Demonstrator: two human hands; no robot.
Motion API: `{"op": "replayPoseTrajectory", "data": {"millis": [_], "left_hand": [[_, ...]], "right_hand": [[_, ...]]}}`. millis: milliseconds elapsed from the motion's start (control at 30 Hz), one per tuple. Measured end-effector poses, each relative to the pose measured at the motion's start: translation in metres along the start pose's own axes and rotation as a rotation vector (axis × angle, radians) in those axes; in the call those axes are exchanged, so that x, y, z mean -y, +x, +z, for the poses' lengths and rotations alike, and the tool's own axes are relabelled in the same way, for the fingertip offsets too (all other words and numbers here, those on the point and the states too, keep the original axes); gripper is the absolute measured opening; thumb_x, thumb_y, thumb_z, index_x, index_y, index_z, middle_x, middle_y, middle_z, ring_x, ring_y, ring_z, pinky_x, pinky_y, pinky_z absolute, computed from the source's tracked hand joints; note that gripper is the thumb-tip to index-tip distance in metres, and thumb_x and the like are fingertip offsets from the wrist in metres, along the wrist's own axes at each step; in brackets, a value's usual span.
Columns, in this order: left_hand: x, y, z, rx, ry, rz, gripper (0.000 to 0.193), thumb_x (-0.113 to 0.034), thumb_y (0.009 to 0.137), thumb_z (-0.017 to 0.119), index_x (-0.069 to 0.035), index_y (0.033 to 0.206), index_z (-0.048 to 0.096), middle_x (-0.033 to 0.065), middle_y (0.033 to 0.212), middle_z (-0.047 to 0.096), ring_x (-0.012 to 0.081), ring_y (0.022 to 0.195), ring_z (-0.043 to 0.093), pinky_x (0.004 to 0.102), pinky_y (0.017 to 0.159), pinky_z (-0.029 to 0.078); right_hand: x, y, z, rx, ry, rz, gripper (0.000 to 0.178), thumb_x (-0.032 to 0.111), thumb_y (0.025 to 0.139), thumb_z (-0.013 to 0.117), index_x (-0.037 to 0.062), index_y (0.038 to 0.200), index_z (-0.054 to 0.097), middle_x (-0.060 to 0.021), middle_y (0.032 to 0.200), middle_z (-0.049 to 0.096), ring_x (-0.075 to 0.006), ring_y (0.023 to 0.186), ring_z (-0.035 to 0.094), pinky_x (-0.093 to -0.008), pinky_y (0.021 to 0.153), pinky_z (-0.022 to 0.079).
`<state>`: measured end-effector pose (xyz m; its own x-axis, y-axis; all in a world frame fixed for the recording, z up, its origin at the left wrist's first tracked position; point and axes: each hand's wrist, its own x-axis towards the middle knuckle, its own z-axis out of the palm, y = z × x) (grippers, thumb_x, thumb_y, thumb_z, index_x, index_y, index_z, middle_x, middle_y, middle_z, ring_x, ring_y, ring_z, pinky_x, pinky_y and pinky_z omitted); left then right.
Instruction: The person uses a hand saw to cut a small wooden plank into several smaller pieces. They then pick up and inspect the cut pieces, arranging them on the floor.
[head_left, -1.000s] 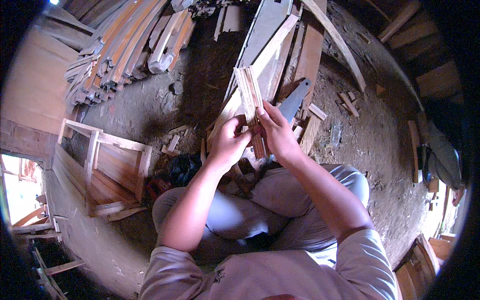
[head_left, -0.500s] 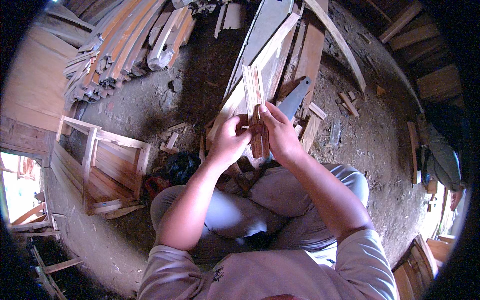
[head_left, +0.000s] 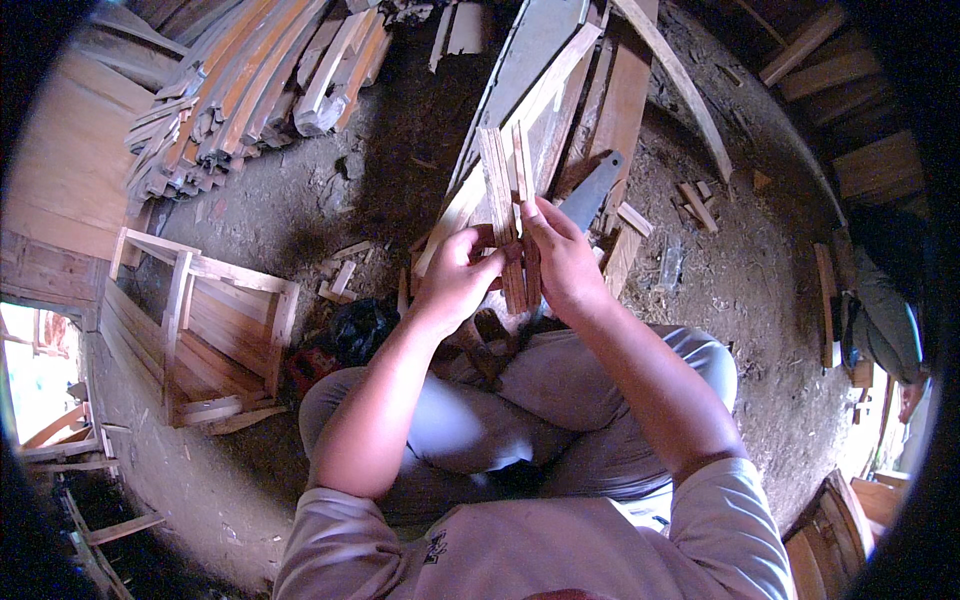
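Wood strips (head_left: 494,170), likely light, stiff and best held near mid-length, are pinched by the left hand (head_left: 452,282) and right hand (head_left: 564,262), beside the handsaw (head_left: 593,195).

Pale pinkish-grey shirt (head_left: 550,545) w/ short, loose slvs. (head_left: 728,525); sm. dk. mark (head_left: 436,548), irreg. outline, L chest; reddish patch (head_left: 565,595) at lower edge, kind unclear; lt. grey trousers (head_left: 570,390), creased; L hand (head_left: 452,282), R hand (head_left: 566,265) & forearms (head_left: 388,395) bare.

Stacked lumber (head_left: 250,95) lies far left, beyond a frame (head_left: 177,310), and a saw (head_left: 592,195) lies just right of the wood strips (head_left: 498,185).
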<state>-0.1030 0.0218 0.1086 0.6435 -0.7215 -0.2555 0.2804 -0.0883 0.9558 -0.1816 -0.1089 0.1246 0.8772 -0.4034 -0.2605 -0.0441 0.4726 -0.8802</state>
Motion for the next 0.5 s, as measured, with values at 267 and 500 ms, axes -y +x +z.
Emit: {"op": "replayPoseTrajectory", "data": {"millis": [267, 500], "left_hand": [[0.004, 0.002, -0.002, 0.037, 0.034, 0.038, 0.023, -0.006, 0.096, 0.061, 0.005, 0.116, 0.062, 0.0096, 0.103, 0.069, 0.0132, 0.089, 0.067, 0.0286, 0.077, 0.059], [0.008, 0.004, -0.003, 0.035, 0.031, 0.051, 0.025, -0.006, 0.095, 0.063, 0.006, 0.118, 0.061, 0.0103, 0.105, 0.069, 0.0135, 0.090, 0.067, 0.0281, 0.077, 0.058]], "right_hand": [[-0.011, 0.005, -0.005, -0.041, -0.032, -0.040, 0.044, 0.033, 0.109, 0.048, -0.0027, 0.134, 0.055, -0.0073, 0.108, 0.066, -0.0142, 0.097, 0.060, -0.0312, 0.088, 0.051], [-0.003, -0.001, 0.002, -0.009, -0.005, -0.048, 0.042, 0.031, 0.109, 0.049, -0.0028, 0.132, 0.056, -0.0058, 0.104, 0.066, -0.0126, 0.093, 0.061, -0.0297, 0.084, 0.052]]}}
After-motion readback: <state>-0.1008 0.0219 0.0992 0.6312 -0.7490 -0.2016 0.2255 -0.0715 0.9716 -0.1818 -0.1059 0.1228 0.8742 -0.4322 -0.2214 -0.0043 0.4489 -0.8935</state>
